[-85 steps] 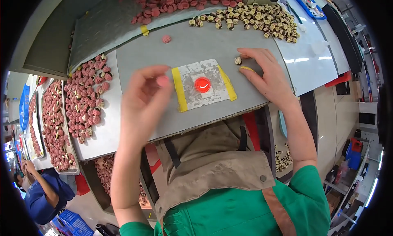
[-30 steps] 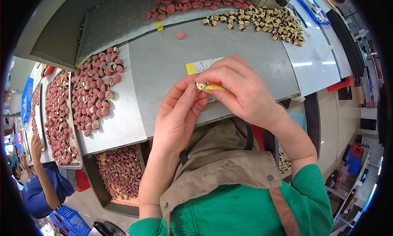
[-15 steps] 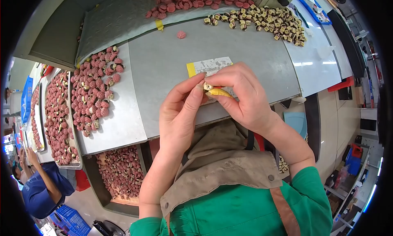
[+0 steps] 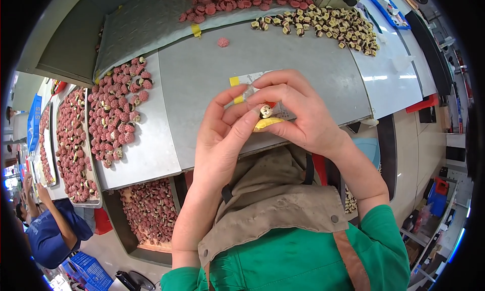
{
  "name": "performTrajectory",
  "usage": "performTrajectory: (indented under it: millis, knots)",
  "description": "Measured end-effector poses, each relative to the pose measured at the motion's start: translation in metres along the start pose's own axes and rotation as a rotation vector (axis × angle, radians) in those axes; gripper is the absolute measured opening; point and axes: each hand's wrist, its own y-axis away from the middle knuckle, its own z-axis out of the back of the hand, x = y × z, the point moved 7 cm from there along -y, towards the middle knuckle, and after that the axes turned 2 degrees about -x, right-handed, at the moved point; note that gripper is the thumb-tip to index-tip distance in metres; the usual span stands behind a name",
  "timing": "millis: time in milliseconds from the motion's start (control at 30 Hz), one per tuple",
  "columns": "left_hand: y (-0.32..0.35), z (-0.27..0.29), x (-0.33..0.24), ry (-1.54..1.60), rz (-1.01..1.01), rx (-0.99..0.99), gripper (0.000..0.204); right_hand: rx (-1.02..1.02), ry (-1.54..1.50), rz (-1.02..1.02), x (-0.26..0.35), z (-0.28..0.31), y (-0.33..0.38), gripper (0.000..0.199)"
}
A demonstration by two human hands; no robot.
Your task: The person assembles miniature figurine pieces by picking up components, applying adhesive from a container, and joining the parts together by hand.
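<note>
Above the near edge of the grey table, both my hands meet around a small cream-and-dark part (image 4: 265,111). My left hand (image 4: 220,135) has its thumb against one side of it, fingers curled behind. My right hand (image 4: 306,115) closes in from the other side, index finger arched over the top. Yellow wrapping (image 4: 269,123) covers my right thumb tip just below the part. A spot of orange-red shows behind the part; what it belongs to is hidden. Beneath my hands lies a white card with a yellow edge (image 4: 234,82), partly covered.
Pink ridged cups (image 4: 222,8) are heaped at the back, with one loose pink piece (image 4: 223,42) nearby. Cream-and-dark parts (image 4: 328,26) spread at back right. Pink-and-dark assembled pieces (image 4: 118,109) cover the left side; a tray (image 4: 151,215) of them sits below. A co-worker (image 4: 53,230) is at far left.
The small part has turned between my fingers and now shows its round, mottled cream face. Both hands have shifted slightly; my right fingers are more arched.
</note>
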Motion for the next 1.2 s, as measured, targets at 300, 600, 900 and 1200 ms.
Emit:
performTrajectory:
  millis: [300, 600, 900, 1200]
  knots:
    - [0.005, -0.011, 0.003, -0.212, -0.147, -0.029, 0.058, 0.074, -0.128, -0.089, -0.011, -0.003, 0.000, 0.022]
    - [0.016, 0.008, -0.018, -0.277, -0.150, -0.102, 0.036, 0.110, 0.072, 0.009, 0.005, -0.004, -0.010, 0.023]
    - [0.132, 0.250, -0.180, -1.404, -0.538, -0.997, 0.026, 0.055, 0.403, -0.056, -0.094, 0.046, -0.064, 0.020]
    - [0.050, 0.147, -0.151, -1.510, -0.599, -0.704, 0.025, 0.078, 0.622, 0.062, -0.105, 0.027, -0.067, 0.017]
